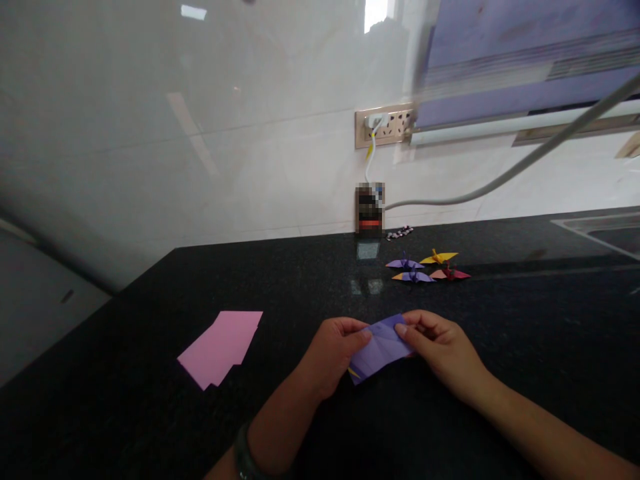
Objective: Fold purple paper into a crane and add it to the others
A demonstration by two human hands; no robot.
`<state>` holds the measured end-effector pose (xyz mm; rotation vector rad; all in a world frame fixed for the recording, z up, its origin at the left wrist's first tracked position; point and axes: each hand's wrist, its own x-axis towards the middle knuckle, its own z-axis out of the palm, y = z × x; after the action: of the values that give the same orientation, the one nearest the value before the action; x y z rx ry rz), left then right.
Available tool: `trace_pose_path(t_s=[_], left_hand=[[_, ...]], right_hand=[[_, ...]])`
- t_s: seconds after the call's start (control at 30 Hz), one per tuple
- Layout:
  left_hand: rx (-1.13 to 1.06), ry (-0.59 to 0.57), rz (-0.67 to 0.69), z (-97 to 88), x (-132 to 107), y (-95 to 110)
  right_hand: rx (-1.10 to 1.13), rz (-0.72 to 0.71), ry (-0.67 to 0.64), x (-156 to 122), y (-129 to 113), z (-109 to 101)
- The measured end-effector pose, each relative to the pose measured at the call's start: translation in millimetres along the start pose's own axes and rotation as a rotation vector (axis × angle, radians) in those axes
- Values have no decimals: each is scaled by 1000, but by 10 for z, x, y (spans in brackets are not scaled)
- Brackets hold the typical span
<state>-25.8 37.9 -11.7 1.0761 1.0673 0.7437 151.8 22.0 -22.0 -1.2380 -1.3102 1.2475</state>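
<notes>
A creased purple sheet of origami paper (383,351) is held above the dark counter between both hands, with a small yellow patch at its lower left corner. My left hand (334,353) pinches its left edge, thumb on top. On the opposite side my right hand (440,347) grips the upper right part between thumb and fingers. Beyond the hands sit several folded paper cranes: a purple one (414,276), another purple one behind it, a yellow one (439,257) and a red and pink one (451,273).
Pink paper sheets (220,350) lie in a loose stack on the left of the black counter (150,320). By the wall stand a small blurred box (370,210) and a patterned strip (400,233). A grey cable (480,195) crosses on the right below a wall socket (385,125).
</notes>
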Motion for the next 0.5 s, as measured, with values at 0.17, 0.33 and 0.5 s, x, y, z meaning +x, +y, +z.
trace_pose_path(t_s=[0.17,0.33,0.5], left_hand=[[-5,-9,11,-5,9,-19],[2,12,9,6,12,-15],[-30,-18,14,10,-2,-6]], right_hand=[[-122,-147,25,-26,6,3],[-198,-194,29,-24,6,0],[-215,-192,27,-16,32,-8]])
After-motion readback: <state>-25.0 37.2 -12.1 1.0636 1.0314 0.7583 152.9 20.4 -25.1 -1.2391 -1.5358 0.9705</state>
